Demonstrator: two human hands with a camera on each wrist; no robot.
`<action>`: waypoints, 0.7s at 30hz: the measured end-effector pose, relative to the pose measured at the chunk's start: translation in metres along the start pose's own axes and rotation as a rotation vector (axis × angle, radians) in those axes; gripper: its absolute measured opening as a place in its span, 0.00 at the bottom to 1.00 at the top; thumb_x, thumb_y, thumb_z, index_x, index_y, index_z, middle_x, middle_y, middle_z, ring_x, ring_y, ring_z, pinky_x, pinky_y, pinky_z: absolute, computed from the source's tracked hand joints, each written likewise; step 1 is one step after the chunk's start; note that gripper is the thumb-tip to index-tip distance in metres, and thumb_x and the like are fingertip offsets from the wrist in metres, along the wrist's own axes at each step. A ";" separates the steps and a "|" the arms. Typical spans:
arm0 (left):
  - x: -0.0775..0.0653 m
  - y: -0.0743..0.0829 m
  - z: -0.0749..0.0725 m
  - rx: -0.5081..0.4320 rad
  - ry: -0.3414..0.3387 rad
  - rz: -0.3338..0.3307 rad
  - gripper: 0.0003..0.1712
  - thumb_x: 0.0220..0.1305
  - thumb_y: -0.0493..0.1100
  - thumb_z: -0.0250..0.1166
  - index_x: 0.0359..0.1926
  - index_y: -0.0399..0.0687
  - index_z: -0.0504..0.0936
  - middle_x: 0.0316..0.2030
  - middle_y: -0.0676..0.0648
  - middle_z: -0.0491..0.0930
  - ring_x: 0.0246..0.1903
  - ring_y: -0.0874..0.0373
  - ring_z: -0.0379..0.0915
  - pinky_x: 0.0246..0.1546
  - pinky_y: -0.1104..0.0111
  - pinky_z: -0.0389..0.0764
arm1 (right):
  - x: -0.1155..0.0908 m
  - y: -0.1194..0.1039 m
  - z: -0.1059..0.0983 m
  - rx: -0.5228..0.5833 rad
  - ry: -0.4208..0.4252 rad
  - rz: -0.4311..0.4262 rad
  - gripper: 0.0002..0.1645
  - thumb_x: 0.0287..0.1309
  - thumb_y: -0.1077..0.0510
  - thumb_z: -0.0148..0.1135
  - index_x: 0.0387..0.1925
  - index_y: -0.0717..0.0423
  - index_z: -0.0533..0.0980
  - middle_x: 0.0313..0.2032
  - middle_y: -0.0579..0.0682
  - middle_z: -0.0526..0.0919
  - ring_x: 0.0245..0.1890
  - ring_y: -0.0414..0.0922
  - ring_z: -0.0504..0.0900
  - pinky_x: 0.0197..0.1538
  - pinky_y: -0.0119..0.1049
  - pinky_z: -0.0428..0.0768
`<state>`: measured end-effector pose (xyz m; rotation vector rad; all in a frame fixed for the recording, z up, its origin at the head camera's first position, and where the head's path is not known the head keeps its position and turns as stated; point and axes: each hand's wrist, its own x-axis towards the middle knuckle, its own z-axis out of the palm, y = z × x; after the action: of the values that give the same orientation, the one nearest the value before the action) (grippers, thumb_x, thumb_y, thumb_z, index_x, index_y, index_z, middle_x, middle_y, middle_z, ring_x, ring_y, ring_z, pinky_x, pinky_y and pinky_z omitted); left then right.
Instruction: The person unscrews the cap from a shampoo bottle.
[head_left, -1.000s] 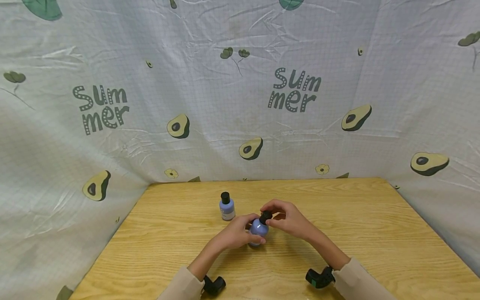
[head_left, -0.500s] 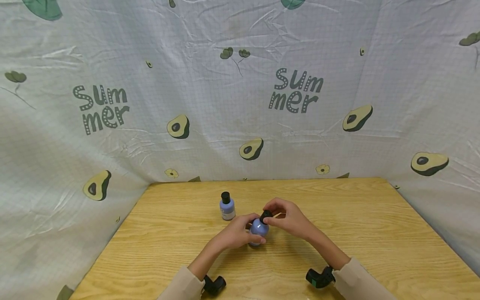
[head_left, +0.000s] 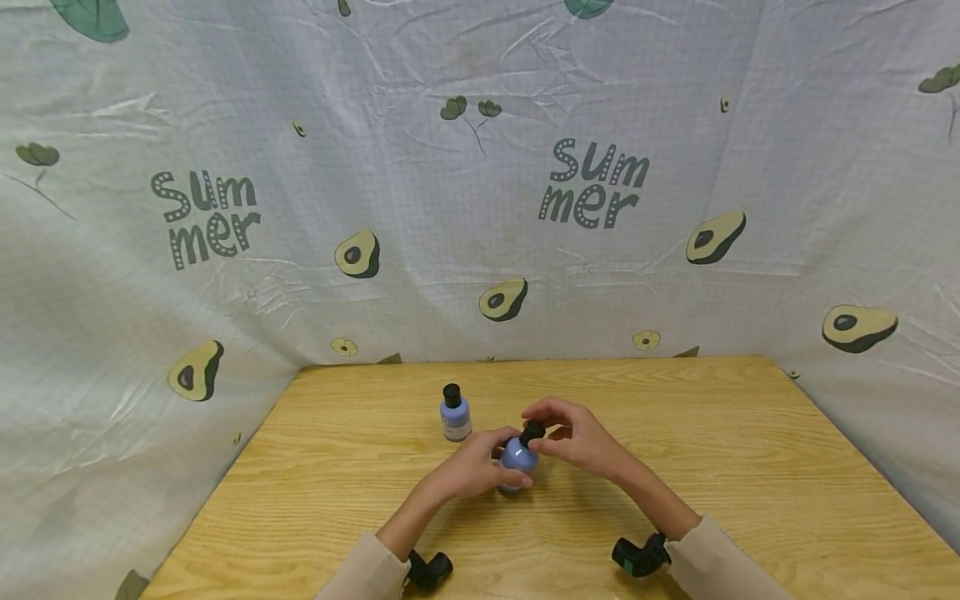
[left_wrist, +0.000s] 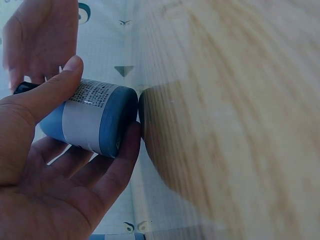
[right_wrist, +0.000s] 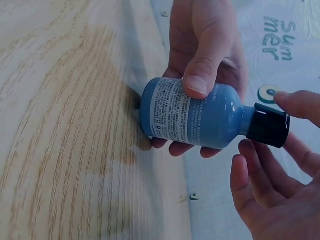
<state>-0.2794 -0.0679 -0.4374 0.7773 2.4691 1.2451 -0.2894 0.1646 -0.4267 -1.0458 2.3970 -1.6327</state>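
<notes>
My left hand [head_left: 480, 467] grips the body of a blue bottle [head_left: 517, 457] from the left, thumb on the near side. In the right wrist view the bottle [right_wrist: 200, 117] shows a white label with small print, and its base is at or just over the tabletop. The bottle leans toward my right hand [head_left: 581, 437], whose thumb and fingers pinch its black cap [right_wrist: 268, 125]. The cap sits on the bottle's neck. In the left wrist view my left fingers wrap under the bottle [left_wrist: 85, 115], while the cap is mostly hidden behind the thumb.
A second blue bottle [head_left: 455, 419] with a black cap stands upright behind my left hand. The wooden table [head_left: 712, 467] ends at a printed cloth backdrop [head_left: 420, 208]. Black devices are strapped to both wrists.
My right hand's fingers shift slightly to the right around the cap, then back to the left. The left hand and both bottles stay in place.
</notes>
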 end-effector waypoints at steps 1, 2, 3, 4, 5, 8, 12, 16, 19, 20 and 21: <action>0.000 0.000 0.000 0.001 -0.001 0.001 0.28 0.62 0.46 0.77 0.61 0.48 0.80 0.54 0.47 0.84 0.55 0.49 0.82 0.54 0.56 0.84 | 0.000 0.000 0.000 0.003 0.002 0.009 0.20 0.67 0.59 0.68 0.58 0.61 0.78 0.53 0.64 0.82 0.48 0.41 0.82 0.50 0.33 0.83; 0.000 0.000 0.000 0.000 -0.002 0.003 0.28 0.62 0.46 0.77 0.61 0.48 0.80 0.54 0.47 0.84 0.56 0.49 0.82 0.55 0.56 0.84 | 0.000 0.000 0.001 0.006 0.005 0.016 0.20 0.67 0.58 0.68 0.57 0.60 0.78 0.52 0.63 0.82 0.48 0.40 0.82 0.50 0.33 0.83; 0.000 -0.001 0.000 0.000 -0.003 0.005 0.28 0.62 0.46 0.76 0.62 0.48 0.80 0.54 0.47 0.84 0.56 0.49 0.82 0.55 0.56 0.84 | 0.000 0.000 0.001 0.007 0.009 0.025 0.20 0.67 0.58 0.69 0.57 0.60 0.78 0.51 0.63 0.83 0.47 0.40 0.82 0.50 0.33 0.84; 0.001 -0.001 0.000 0.000 -0.004 0.006 0.28 0.62 0.46 0.76 0.62 0.48 0.80 0.54 0.47 0.84 0.56 0.49 0.82 0.55 0.56 0.83 | 0.000 0.001 0.001 0.005 0.013 0.028 0.19 0.67 0.57 0.69 0.56 0.60 0.79 0.50 0.62 0.83 0.46 0.39 0.82 0.50 0.34 0.84; 0.001 -0.001 0.000 -0.001 -0.005 0.007 0.28 0.62 0.46 0.76 0.62 0.48 0.80 0.54 0.47 0.84 0.56 0.49 0.82 0.55 0.56 0.83 | 0.000 0.001 0.001 0.005 0.016 0.032 0.19 0.67 0.57 0.69 0.55 0.60 0.79 0.49 0.60 0.83 0.46 0.39 0.82 0.50 0.34 0.84; 0.001 -0.001 0.000 -0.007 -0.008 0.009 0.28 0.63 0.46 0.76 0.61 0.48 0.80 0.54 0.47 0.84 0.56 0.49 0.82 0.56 0.56 0.83 | 0.000 0.000 0.001 0.003 0.023 0.035 0.17 0.67 0.58 0.69 0.54 0.60 0.79 0.47 0.59 0.84 0.44 0.38 0.82 0.50 0.34 0.84; 0.000 0.001 0.000 -0.001 -0.006 0.003 0.28 0.62 0.46 0.76 0.62 0.48 0.80 0.55 0.47 0.84 0.57 0.48 0.82 0.56 0.56 0.83 | -0.001 0.000 0.001 0.014 0.015 0.016 0.17 0.67 0.60 0.68 0.54 0.62 0.79 0.48 0.61 0.83 0.46 0.38 0.82 0.50 0.33 0.84; -0.001 0.003 0.000 0.009 -0.001 -0.005 0.29 0.62 0.47 0.77 0.62 0.48 0.80 0.55 0.47 0.84 0.57 0.47 0.82 0.57 0.55 0.83 | 0.000 0.002 0.000 0.017 -0.006 -0.021 0.17 0.67 0.63 0.66 0.54 0.66 0.78 0.50 0.64 0.83 0.47 0.41 0.83 0.49 0.33 0.84; -0.001 0.003 0.000 0.011 0.004 -0.011 0.30 0.61 0.47 0.77 0.62 0.48 0.80 0.55 0.47 0.84 0.57 0.47 0.82 0.57 0.54 0.83 | 0.000 0.001 0.000 0.010 -0.018 -0.030 0.18 0.67 0.65 0.65 0.55 0.69 0.78 0.50 0.64 0.83 0.48 0.45 0.83 0.49 0.33 0.84; -0.001 0.003 0.000 0.011 0.006 -0.012 0.29 0.61 0.47 0.77 0.62 0.48 0.80 0.55 0.47 0.84 0.57 0.47 0.82 0.57 0.54 0.83 | 0.000 0.000 -0.001 0.009 -0.021 -0.029 0.18 0.67 0.64 0.65 0.55 0.69 0.77 0.50 0.64 0.83 0.48 0.46 0.83 0.49 0.33 0.84; -0.001 0.003 0.000 0.011 0.007 -0.014 0.29 0.61 0.47 0.77 0.62 0.48 0.80 0.55 0.47 0.84 0.57 0.47 0.82 0.57 0.54 0.83 | 0.000 -0.001 -0.001 0.007 -0.022 -0.027 0.19 0.67 0.64 0.65 0.56 0.69 0.77 0.50 0.64 0.83 0.49 0.46 0.83 0.50 0.33 0.84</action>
<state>-0.2773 -0.0669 -0.4348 0.7582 2.4840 1.2324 -0.2895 0.1652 -0.4258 -1.0935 2.3725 -1.6278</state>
